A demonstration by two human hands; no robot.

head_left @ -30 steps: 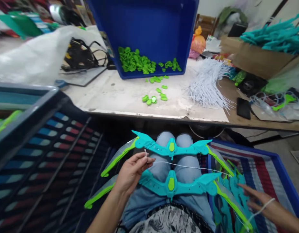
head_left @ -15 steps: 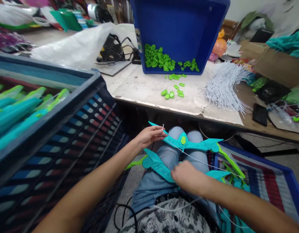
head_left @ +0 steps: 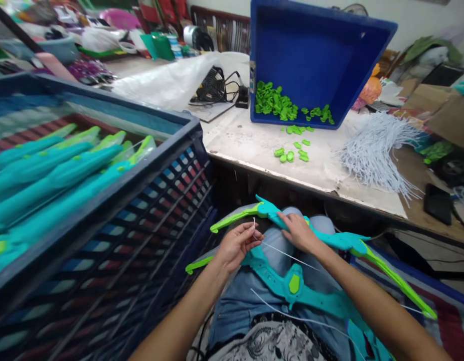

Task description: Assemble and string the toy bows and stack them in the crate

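In the head view, your left hand point(head_left: 239, 244) is at six o'clock, thumb and fingertips pinched together on the end of a white cord point(head_left: 292, 256). A short tip of it stands up above the fingers; the rest runs out towards four o'clock and passes behind your right forearm. Your right hand point(head_left: 297, 230), at four o'clock, rests over the turquoise body of the far bow point(head_left: 340, 240), with its fingers pointing towards ten; you cannot tell from here how firmly they close on it. That bow lies across your knees, its lime-green tips out at seven and four o'clock. The near bow point(head_left: 294, 284) sits on your lap at five o'clock, and a second cord point(head_left: 280, 314) trails loosely below it.

The dark crate point(head_left: 141, 173) fills nine to seven o'clock and holds more turquoise and green bows point(head_left: 66, 170). Beyond your knees is the worktop point(head_left: 247, 143). On it, a blue bin point(head_left: 322, 65) stands on its side at half past one with green pieces point(head_left: 275, 103) inside; a few more lie in front of it. A bundle of white cords point(head_left: 378, 150) spreads at three o'clock, just beside a dark flat object point(head_left: 438, 203).
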